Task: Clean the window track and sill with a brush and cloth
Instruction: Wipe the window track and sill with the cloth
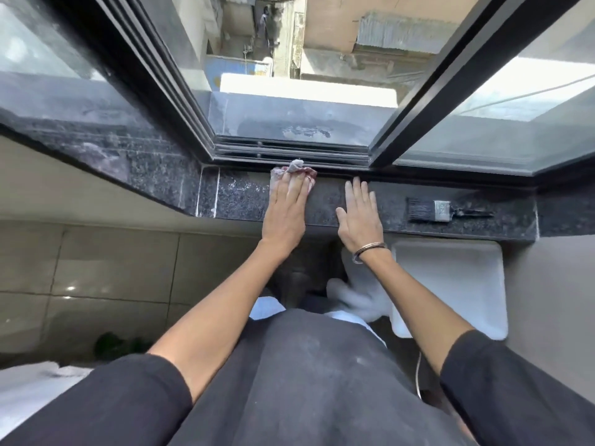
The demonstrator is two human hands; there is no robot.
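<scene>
One cloth (293,171) under left hand (286,211); one brush (447,210) on sill (238,201)

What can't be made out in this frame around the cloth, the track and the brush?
- Cloth: mostly hidden under the left hand in the head view; its extent is unclear.
- Window track: channels are dark and narrow, so remaining dirt can't be judged.
- Brush: bristle condition too small to tell.
- Sill beneath the right hand: covered by the flat palm.

Speckled polished granite sill (402,201), dark matt metal track (289,152), crumpled soft cloth (294,170), bristled brush (447,210) with shiny metal ferrule
</scene>
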